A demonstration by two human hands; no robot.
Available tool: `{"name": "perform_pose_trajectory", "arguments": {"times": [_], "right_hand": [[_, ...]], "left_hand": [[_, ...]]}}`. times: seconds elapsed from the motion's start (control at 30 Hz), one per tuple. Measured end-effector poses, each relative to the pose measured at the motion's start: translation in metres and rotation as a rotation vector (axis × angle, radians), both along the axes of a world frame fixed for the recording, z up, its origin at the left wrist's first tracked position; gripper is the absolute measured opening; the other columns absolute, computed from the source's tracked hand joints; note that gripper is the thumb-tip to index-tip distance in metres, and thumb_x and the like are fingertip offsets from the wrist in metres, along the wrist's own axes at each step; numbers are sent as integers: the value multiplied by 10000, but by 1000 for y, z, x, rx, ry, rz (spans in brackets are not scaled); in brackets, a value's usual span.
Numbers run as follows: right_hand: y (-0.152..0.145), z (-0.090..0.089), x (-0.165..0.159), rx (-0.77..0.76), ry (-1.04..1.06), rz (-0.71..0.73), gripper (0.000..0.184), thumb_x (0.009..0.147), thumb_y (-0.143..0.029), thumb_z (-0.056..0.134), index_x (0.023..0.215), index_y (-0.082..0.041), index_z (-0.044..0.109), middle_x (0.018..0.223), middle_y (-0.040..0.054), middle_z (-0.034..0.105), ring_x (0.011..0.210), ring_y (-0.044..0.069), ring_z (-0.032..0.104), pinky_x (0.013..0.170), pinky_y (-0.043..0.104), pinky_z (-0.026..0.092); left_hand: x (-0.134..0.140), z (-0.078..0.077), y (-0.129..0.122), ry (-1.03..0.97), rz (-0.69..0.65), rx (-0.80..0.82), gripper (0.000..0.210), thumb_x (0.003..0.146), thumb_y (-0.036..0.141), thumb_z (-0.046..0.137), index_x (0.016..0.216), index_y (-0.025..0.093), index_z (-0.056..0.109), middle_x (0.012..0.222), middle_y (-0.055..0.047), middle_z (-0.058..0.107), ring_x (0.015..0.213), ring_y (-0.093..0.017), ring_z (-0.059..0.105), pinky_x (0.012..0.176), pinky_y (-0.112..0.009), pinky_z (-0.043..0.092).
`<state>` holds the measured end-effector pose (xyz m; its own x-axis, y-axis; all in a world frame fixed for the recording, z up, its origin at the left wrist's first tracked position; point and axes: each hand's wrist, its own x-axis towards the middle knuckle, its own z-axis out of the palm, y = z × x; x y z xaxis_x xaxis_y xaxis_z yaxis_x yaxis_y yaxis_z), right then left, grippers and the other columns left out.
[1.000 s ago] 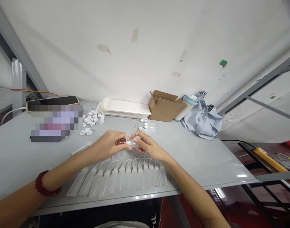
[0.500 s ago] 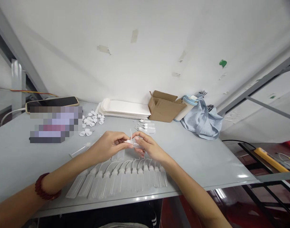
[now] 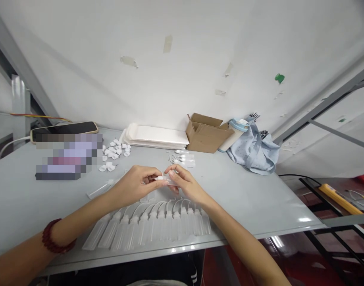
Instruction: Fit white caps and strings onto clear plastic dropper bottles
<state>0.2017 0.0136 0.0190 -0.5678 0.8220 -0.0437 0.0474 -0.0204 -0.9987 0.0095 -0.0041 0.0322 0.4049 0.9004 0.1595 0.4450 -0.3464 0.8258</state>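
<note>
A small clear plastic bottle with a white cap is held between my two hands over the middle of the table. My left hand pinches it at the cap end with thumb and fingers. My right hand is closed around the clear body, which its fingers partly hide. In front of my hands, a row of similar bottles with thin curved spouts lies along the table's near edge. One more clear bottle lies beside my left forearm, partly covered.
Loose white caps lie at the back left, near a phone and a blurred-out patch. A stack of white cartons, an open cardboard box, a cup and blue cloth line the wall. Several small bottles lie before the box.
A thin white piece that stood up between my fingertips has dropped lower and is now mostly hidden. My fingers have shifted slightly on the bottle. The rest stays in place.
</note>
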Motion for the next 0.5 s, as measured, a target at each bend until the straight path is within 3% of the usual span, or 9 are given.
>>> {"name": "perform_pose_trajectory", "arguments": {"times": [0.1,0.27,0.5], "right_hand": [[-2,0,-3,110,3,-59,371,858,-559,568,935,-201,503,632,-58,448,514,86,407,487,223,365],[-2,-1,-2,264,-79,-142,325,840,-472,627,986,-184,589,775,-6,543,604,95,495,566,241,423],[2,-5,1,347,-61,-213,309,864,-443,600,1026,-180,623,752,12,616,605,114,543,571,253,436]], "left_hand": [[0,1,2,-20,42,-70,395,846,513,542,705,168,674,541,32,484,510,-100,401,466,-210,303],[-1,3,4,-105,114,-106,358,806,509,590,744,169,683,582,17,559,527,-112,493,483,-201,400],[-2,10,2,-197,99,-124,312,805,471,597,846,173,682,681,-4,626,534,-119,537,517,-238,497]]}}
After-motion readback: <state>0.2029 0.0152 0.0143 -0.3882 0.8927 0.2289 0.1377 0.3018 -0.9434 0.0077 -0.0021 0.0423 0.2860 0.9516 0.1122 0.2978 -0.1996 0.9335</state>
